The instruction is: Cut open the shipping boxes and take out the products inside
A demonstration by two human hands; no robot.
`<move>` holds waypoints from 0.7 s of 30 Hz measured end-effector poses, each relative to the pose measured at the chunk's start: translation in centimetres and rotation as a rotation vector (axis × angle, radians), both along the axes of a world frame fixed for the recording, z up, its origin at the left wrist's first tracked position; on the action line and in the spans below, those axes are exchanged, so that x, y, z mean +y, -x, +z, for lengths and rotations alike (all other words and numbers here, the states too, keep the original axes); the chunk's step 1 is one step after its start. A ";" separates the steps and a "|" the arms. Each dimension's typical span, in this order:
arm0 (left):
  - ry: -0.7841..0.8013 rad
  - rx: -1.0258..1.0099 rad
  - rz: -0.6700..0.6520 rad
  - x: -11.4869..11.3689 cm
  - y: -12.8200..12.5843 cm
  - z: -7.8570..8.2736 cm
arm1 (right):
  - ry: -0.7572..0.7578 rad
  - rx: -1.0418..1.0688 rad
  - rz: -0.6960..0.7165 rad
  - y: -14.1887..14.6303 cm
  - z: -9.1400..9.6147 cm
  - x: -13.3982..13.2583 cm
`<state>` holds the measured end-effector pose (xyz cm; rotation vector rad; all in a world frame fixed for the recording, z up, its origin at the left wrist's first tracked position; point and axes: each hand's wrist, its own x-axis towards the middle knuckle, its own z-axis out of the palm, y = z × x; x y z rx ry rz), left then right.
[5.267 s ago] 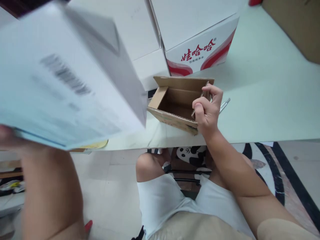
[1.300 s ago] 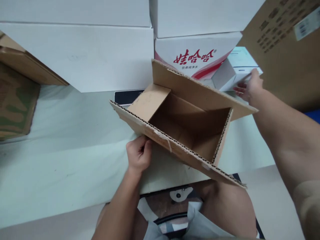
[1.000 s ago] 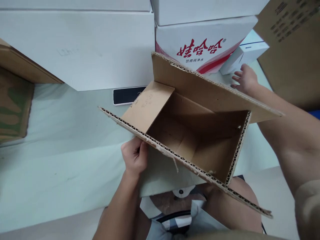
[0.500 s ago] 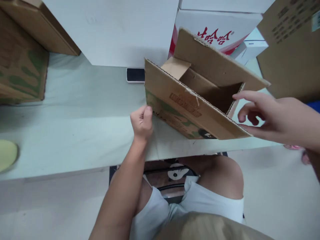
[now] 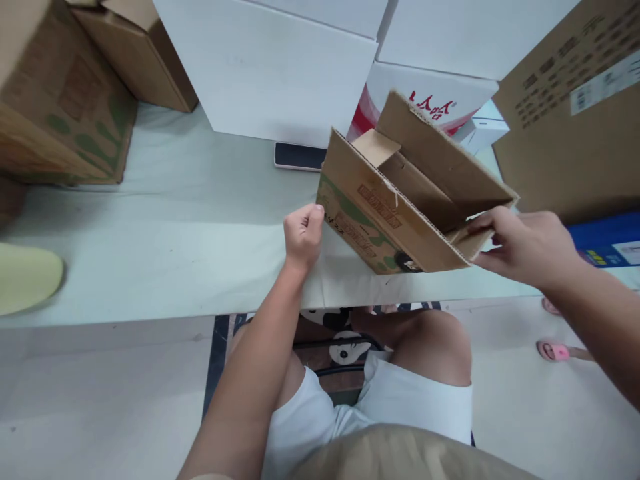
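A brown cardboard box with green print stands tilted on the table, its top flaps raised and its inside partly showing. My left hand is closed in a fist at the box's left edge, thumb on top; its curled fingers are mostly hidden from view. On the other side, my right hand pinches the short end flap between thumb and fingers, at the right end of the opening. The small flap at the opposite end leans over the opening.
Behind the box stand a large white box and a white-and-red carton. A dark-screened phone lies by the white box. Brown cartons stand at left, another at right. A yellow-green rounded object lies near the left edge.
My right hand has gone from fingers apart beside the opening to pinching the end flap, which is now bent. My left hand stays at the left edge. The view has shifted.
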<state>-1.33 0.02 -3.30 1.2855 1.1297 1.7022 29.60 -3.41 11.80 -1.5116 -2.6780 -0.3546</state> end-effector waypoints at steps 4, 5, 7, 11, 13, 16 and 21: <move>0.014 -0.008 -0.029 0.0 0.0 0.3 | -0.290 0.141 -0.004 -1.0 -1.8 -1.0; 0.025 -0.009 -0.033 0.0 0.0 0.4 | -0.336 0.192 -0.051 -1.1 -2.2 -1.0; 0.047 -0.011 -0.035 0.1 0.0 0.4 | -0.412 0.314 -0.185 -1.4 -2.4 -0.9; 0.071 -0.025 -0.030 0.1 0.1 0.3 | -0.552 0.483 -0.493 -2.7 -1.0 -0.6; 0.076 -0.030 -0.032 0.1 0.1 0.2 | -0.581 0.521 -0.650 -3.9 0.3 -0.9; 0.079 -0.024 -0.029 0.2 0.1 0.1 | -0.563 0.542 -0.863 -6.0 1.8 -1.6; 0.095 0.008 -0.027 0.3 -0.2 0.1 | -0.511 0.489 -1.050 -9.7 2.0 -0.9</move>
